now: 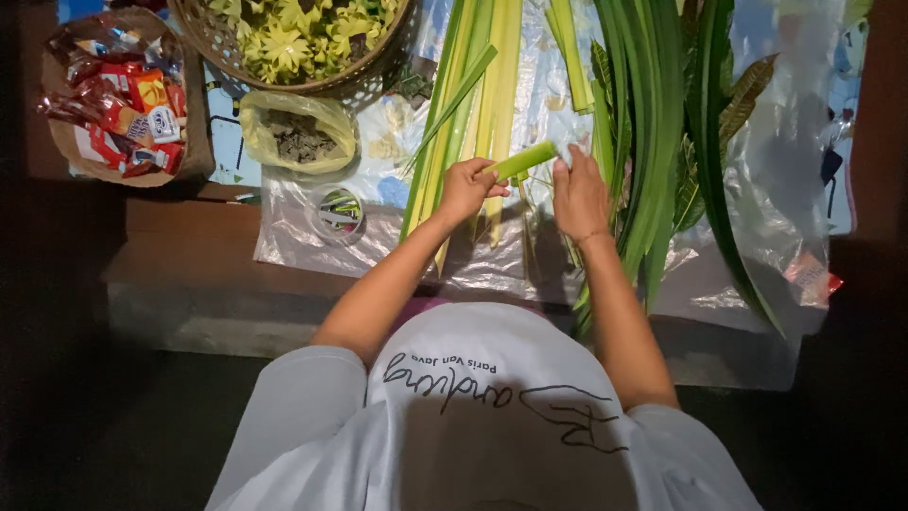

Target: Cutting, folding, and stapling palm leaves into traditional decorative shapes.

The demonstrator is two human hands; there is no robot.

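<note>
Two hands work amid long leaves [653, 114]: left hand [465, 189] pinches a leaf strip [522, 161]; right hand [579, 197] loosely curled, basket [284, 80] beyond.

left hand [465, 187] pinching folded leaf strip [523, 159], right hand [579, 197] perhaps touching

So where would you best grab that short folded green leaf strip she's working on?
Probably at its lower end, from the left, where the left hand already pinches the leaf strip. It is flat and narrow and slants up to the right, leaving the far end free for the right hand.
</note>
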